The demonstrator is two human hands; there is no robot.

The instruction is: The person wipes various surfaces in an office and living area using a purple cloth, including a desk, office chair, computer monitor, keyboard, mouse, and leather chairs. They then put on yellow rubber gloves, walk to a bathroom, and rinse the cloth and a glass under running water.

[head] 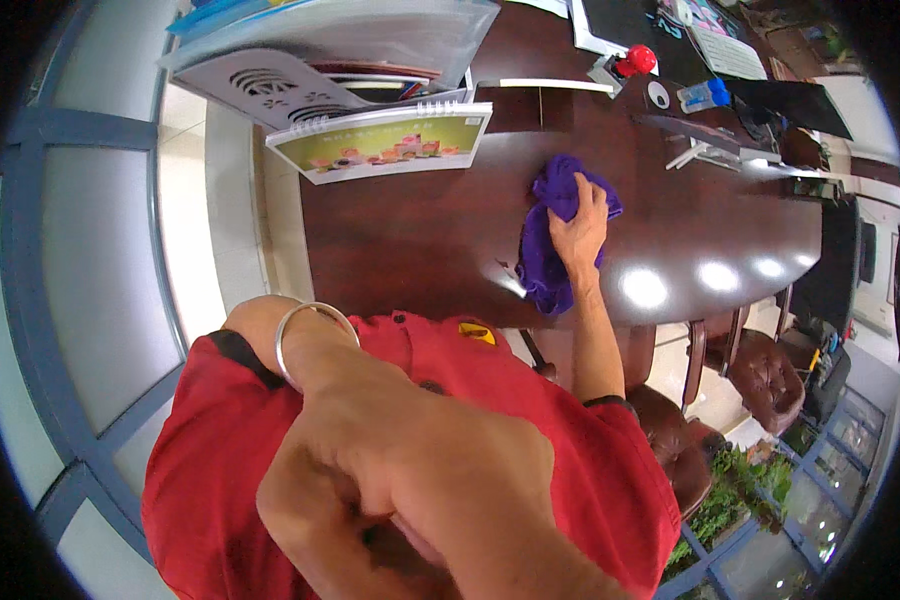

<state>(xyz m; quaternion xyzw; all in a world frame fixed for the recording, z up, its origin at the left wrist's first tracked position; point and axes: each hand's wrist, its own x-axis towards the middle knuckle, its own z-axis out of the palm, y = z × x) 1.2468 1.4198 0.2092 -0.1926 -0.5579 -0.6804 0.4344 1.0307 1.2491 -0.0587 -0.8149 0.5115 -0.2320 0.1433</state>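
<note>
My right hand (581, 229) grips a crumpled purple cloth (544, 251) that lies on the dark, glossy wooden table (412, 240). Its fingers press into the upper part of the cloth, while the lower part spreads towards the table edge nearest my body. My left hand (427, 442), with a silver bangle (280, 341) on the wrist, is raised very close to the camera in front of my red shirt. Its fingers run to the bottom of the picture and are partly cut off and blurred, so what they touch cannot be told.
A spiral desk calendar (390, 150) stands before a white file holder (262, 86) with folders. Further along are a red-knobbed device (637, 60), a blue-capped bottle (701, 96) and a keyboard (727, 54). Brown leather chairs (769, 379) line the near side; framed glass panels (101, 225) stand at the left.
</note>
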